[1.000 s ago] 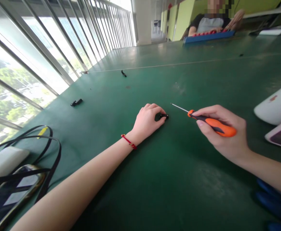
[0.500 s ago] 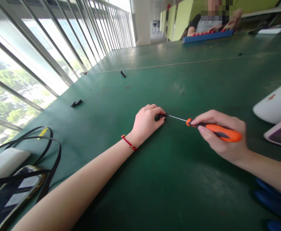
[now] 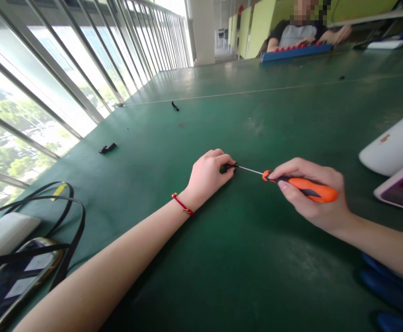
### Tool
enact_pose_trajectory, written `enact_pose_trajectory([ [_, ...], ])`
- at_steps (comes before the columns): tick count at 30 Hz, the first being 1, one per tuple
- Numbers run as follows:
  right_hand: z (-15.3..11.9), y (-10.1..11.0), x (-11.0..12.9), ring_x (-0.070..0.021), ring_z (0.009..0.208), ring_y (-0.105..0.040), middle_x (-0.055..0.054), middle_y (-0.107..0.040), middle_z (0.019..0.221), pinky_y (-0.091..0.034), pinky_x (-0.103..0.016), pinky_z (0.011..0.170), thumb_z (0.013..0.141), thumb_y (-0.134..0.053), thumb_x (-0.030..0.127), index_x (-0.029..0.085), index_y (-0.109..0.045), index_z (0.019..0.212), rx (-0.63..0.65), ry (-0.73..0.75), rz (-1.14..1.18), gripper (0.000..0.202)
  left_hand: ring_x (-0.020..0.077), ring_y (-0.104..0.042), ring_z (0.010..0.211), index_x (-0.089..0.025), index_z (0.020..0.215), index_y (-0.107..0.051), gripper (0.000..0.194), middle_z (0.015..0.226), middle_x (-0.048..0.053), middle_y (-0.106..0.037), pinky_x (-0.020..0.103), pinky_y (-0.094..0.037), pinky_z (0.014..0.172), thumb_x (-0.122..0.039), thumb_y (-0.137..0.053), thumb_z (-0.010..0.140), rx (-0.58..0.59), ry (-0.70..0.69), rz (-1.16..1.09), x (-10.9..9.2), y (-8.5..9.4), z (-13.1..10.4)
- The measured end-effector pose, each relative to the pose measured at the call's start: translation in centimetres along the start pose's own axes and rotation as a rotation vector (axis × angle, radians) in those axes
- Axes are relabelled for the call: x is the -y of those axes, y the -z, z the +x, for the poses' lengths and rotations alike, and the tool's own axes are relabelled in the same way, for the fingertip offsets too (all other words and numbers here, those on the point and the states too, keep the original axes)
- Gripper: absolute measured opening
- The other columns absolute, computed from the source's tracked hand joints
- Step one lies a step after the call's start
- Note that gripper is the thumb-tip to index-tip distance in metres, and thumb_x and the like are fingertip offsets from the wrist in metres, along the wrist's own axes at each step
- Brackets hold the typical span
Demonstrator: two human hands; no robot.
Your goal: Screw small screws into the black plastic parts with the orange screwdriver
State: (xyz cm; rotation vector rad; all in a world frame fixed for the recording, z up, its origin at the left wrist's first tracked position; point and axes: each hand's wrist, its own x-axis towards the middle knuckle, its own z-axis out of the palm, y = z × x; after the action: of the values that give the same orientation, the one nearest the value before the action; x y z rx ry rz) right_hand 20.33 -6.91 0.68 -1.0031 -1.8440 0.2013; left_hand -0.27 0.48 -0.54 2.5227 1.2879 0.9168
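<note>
My left hand (image 3: 208, 174) rests on the green table (image 3: 229, 258), its thumb and fingers closed on a small black part (image 3: 226, 168). Most of that part is hidden by the fingers, so its exact kind does not show. In my right hand (image 3: 320, 203) is a screwdriver (image 3: 313, 189) with an orange and black handle. The fingers wrap the handle, with the thumb and index finger near its front collar. Its thin metal shaft points left, and the tip meets the right end of the black part.
Small black pieces (image 3: 108, 148) (image 3: 175, 106) lie farther left. A phone (image 3: 32, 276), a white block (image 3: 11, 230) and black straps (image 3: 80, 221) sit at lower left. White objects (image 3: 394, 143) stand at right. Railings (image 3: 94, 60) border the left. Across the table, a person (image 3: 300, 34) sits behind a blue tray (image 3: 294, 53).
The whole view has shifted slightly, moving things a little left in the picture. Both hands keep their grips, and the screwdriver tip stays at the black part.
</note>
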Motion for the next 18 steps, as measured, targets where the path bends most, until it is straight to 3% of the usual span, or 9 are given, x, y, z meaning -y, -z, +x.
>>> enact_pose_trajectory([
  [11,-0.06,0.01,-0.22,-0.0165,0.062,-0.067,0.002,-0.07,0.076,-0.054,-0.031,0.053,0.077,-0.06,0.014,0.029,-0.063,0.084,-0.018,0.012,0.002,0.016,0.0153,-0.063,0.083,-0.019,0.086,-0.072,0.013,0.091,0.003,-0.068,0.028,-0.051,0.075,-0.019,-0.061,0.08,0.011,0.003,-0.007,-0.01,-0.04,-0.03],
  [18,-0.02,-0.07,-0.02,-0.0131,0.06,-0.064,0.002,-0.068,0.072,-0.049,-0.026,0.051,0.078,-0.063,0.018,0.025,-0.063,0.084,-0.01,-0.005,0.02,0.009,0.0145,-0.063,0.082,-0.019,0.085,-0.072,0.012,0.091,0.003,-0.068,0.027,-0.052,0.076,-0.018,-0.061,0.08,0.018,0.001,-0.033,0.06,-0.03,0.05],
])
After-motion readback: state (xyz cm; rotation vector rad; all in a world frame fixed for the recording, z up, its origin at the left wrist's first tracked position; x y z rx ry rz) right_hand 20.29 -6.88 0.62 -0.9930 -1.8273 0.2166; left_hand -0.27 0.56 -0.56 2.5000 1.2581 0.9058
